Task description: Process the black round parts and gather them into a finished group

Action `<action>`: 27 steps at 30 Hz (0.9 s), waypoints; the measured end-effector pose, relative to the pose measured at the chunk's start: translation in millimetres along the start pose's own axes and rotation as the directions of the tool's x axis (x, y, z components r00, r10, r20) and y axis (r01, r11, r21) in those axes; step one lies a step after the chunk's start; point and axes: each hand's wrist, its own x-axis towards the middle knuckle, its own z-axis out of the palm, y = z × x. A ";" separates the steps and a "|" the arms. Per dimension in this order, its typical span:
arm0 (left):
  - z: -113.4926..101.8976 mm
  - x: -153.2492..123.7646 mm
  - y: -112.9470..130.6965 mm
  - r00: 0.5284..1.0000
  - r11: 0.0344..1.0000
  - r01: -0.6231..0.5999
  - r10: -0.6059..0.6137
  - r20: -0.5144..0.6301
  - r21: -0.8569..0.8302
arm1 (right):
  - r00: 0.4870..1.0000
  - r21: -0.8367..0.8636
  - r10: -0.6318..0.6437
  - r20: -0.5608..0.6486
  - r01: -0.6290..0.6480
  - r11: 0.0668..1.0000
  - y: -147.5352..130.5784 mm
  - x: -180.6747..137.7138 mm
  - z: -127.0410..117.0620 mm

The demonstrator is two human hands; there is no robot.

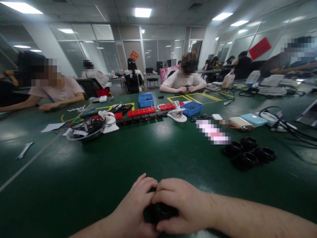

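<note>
My left hand (137, 203) and my right hand (184, 203) are closed around a glossy black round part (164, 211) low at the front of the table. The fingers of both hands meet over its top, so most of the part is hidden. It looks like the several black ring-shaped parts (248, 159) with open tops that stand grouped on the green table (158, 152) to the right.
A metal bowl (85, 135) of dark pieces, red power strips (141, 111), a white clip stand (177, 114) and blue bins (192, 108) line the middle. A wrench (24, 150) lies left; cables (284, 122) lie right. Other people sit around.
</note>
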 end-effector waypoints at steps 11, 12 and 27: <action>-6.6 -3.7 -2.6 0.935 0.944 0.286 -0.236 -0.265 0.168 | 0.775 0.129 0.459 -0.435 -0.451 0.883 31.5 3.9 -9.1; -6.6 -4.3 -4.4 0.934 0.941 0.287 -0.233 -0.272 0.181 | 0.760 0.129 0.481 -0.436 -0.477 0.870 32.8 4.2 -8.7; 2.6 -3.6 -18.6 0.925 0.928 0.346 -0.313 -0.215 0.138 | 0.790 -0.114 0.582 -0.193 -0.607 0.786 31.2 8.1 -21.4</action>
